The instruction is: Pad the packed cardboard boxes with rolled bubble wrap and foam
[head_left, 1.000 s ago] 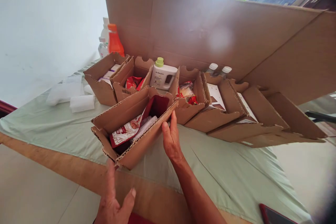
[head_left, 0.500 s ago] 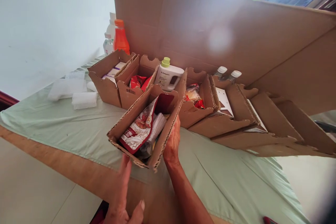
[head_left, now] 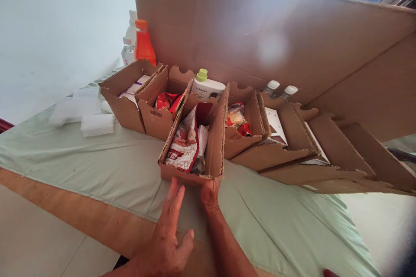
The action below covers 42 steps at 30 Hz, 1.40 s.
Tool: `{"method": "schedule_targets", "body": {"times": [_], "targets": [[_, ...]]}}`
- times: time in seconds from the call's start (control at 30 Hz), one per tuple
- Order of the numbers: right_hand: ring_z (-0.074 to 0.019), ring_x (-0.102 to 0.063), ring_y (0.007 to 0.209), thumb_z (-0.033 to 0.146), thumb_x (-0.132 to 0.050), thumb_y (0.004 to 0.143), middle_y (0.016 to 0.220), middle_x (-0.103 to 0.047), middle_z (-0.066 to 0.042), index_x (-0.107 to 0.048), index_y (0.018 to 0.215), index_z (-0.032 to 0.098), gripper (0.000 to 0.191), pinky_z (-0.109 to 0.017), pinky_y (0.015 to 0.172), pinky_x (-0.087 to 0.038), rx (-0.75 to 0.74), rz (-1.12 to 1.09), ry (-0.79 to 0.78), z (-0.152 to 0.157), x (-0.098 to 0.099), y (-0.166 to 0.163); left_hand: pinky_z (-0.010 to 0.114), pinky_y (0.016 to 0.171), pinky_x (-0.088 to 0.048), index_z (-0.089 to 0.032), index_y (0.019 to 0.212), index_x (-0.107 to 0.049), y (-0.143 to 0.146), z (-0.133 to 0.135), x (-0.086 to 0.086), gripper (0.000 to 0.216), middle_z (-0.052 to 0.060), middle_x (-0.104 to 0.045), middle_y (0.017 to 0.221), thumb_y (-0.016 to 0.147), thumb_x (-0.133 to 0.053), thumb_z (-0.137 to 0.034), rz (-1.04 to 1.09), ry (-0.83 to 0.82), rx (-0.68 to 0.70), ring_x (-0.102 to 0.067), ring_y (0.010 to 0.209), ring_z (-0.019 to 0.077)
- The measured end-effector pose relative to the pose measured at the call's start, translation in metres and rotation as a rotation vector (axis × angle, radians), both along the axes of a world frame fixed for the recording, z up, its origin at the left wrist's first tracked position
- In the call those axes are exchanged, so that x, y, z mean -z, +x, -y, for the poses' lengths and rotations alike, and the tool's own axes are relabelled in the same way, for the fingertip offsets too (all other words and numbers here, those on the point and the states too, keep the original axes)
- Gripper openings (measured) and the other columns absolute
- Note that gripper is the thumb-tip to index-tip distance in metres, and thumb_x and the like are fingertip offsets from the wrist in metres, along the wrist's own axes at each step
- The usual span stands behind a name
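Note:
A cardboard box (head_left: 219, 147) sits in front of a gap in a row of similar boxes. In it lie a red-and-white food pouch (head_left: 183, 145) and a clear plastic packet (head_left: 202, 143). My right hand (head_left: 210, 194) grips the box's front right corner from below, its fingers mostly hidden. My left hand (head_left: 170, 229) is open, fingers stretched toward the front wall, fingertips at or just touching its lower edge. Behind the box stands a white detergent bottle (head_left: 206, 88) with a green cap, its lower part hidden.
Left of the gap are boxes with white cartons (head_left: 133, 88) and a red packet (head_left: 167, 100). To the right, a box holds a snack bag (head_left: 238, 117), with more boxes beyond. An orange bottle (head_left: 144, 43), clear-wrapped bundles (head_left: 97, 124) and a tall cardboard panel (head_left: 234, 30) surround them.
The box has moved away from me toward the gap and turned straighter. My right hand has shifted from its right side to the front corner; my left hand has followed forward.

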State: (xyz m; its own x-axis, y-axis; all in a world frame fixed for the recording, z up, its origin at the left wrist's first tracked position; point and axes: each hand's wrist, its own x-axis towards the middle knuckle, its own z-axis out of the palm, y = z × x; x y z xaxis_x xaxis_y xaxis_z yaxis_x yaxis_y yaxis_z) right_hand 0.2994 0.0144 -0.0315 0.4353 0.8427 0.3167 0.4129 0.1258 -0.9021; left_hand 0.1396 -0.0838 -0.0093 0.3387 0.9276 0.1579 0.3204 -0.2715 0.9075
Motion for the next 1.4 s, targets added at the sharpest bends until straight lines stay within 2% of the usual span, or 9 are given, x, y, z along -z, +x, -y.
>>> {"method": "schedule_targets", "body": {"times": [0.2,0.4,0.6,0.73,0.87,0.93,1.03,1.2,1.4], "targets": [[-0.0263,-0.061,0.121,0.061,-0.031,0.101,0.132,-0.063,-0.018,-0.061,0.126,0.016,0.060,-0.045,0.097,-0.052,0.144,-0.172,-0.011,-0.010,0.015,0.012,0.057,0.127,-0.025,-0.021,0.162,-0.024,0.035,-0.072,-0.008,0.086,0.014,-0.002,0.175,0.083,-0.055,-0.009,0.045,0.026,0.025,-0.009,0.161,0.0338],[-0.0244,-0.068,0.104,0.057,-0.043,0.097,0.118,-0.071,-0.016,-0.066,0.111,0.017,0.049,-0.039,0.084,-0.055,0.136,-0.219,-0.015,-0.012,0.013,0.017,0.056,0.118,-0.040,-0.016,0.159,-0.030,0.049,-0.122,-0.021,0.085,0.018,-0.004,0.174,0.079,-0.056,-0.013,0.087,-0.086,0.049,-0.024,0.158,0.0347],[-0.0213,-0.070,0.085,0.047,-0.053,0.096,0.091,-0.075,-0.008,-0.069,0.103,0.020,0.032,-0.036,0.080,-0.056,-0.022,-0.134,0.002,0.000,-0.021,0.000,0.053,0.114,-0.047,-0.017,0.142,-0.060,0.001,-0.094,-0.018,0.062,0.017,-0.040,0.164,0.080,-0.059,-0.018,-0.010,-0.165,0.064,-0.044,0.148,0.0338],[-0.0165,-0.068,0.077,0.036,-0.052,0.098,0.092,-0.074,-0.003,-0.062,0.134,0.024,0.038,-0.029,0.075,-0.054,-0.234,0.092,0.037,-0.017,-0.080,-0.030,0.042,0.099,-0.059,-0.022,0.118,-0.076,-0.044,-0.063,-0.017,0.043,0.011,-0.074,0.129,0.079,-0.059,-0.019,0.020,-0.185,-0.015,-0.070,0.117,0.0279],[-0.0215,-0.067,0.070,0.027,-0.048,0.097,0.083,-0.073,-0.004,-0.034,0.159,0.019,0.065,-0.032,0.069,-0.049,-0.279,0.558,-0.086,-0.068,-0.130,-0.060,0.034,0.080,-0.064,-0.023,0.105,-0.079,-0.070,-0.051,-0.020,0.032,0.007,-0.082,0.100,0.081,-0.059,-0.025,0.040,-0.214,-0.077,-0.077,0.091,0.0237],[-0.0250,-0.066,0.066,0.025,-0.050,0.094,0.075,-0.072,-0.007,-0.047,0.151,0.016,0.057,-0.033,0.065,-0.046,-0.224,0.693,-0.192,-0.093,-0.139,-0.069,0.034,0.080,-0.065,-0.023,0.102,-0.080,-0.078,-0.051,-0.021,0.029,0.006,-0.082,0.098,0.081,-0.060,-0.028,0.055,-0.226,-0.120,-0.078,0.091,0.0244],[-0.0264,-0.067,0.066,0.023,-0.048,0.096,0.072,-0.071,-0.010,-0.069,0.114,0.017,0.028,-0.033,0.064,-0.042,-0.174,0.735,-0.215,-0.109,-0.136,-0.076,0.034,0.080,-0.065,-0.024,0.102,-0.080,-0.089,-0.053,-0.024,0.027,0.006,-0.083,0.099,0.083,-0.062,-0.032,0.074,-0.257,-0.187,-0.079,0.093,0.0249],[-0.0212,-0.069,0.067,0.025,-0.045,0.100,0.073,-0.072,-0.005,-0.067,0.095,0.021,0.023,-0.028,0.062,-0.042,-0.259,0.717,-0.099,-0.061,-0.128,-0.082,0.035,0.085,-0.065,-0.021,0.104,-0.079,-0.122,-0.056,-0.022,0.030,0.009,-0.082,0.101,0.085,-0.066,-0.040,0.142,-0.212,-0.332,-0.078,0.093,0.0249],[-0.0159,-0.075,0.076,0.015,-0.051,0.098,0.091,-0.078,-0.002,-0.066,0.113,0.024,0.023,-0.024,0.070,-0.054,-0.457,0.620,0.157,0.059,-0.121,-0.045,0.040,0.095,-0.060,-0.019,0.131,-0.064,-0.154,-0.057,-0.020,0.050,0.014,-0.071,0.131,0.088,-0.068,-0.046,0.219,-0.202,-0.566,-0.071,0.113,0.0276]]}}
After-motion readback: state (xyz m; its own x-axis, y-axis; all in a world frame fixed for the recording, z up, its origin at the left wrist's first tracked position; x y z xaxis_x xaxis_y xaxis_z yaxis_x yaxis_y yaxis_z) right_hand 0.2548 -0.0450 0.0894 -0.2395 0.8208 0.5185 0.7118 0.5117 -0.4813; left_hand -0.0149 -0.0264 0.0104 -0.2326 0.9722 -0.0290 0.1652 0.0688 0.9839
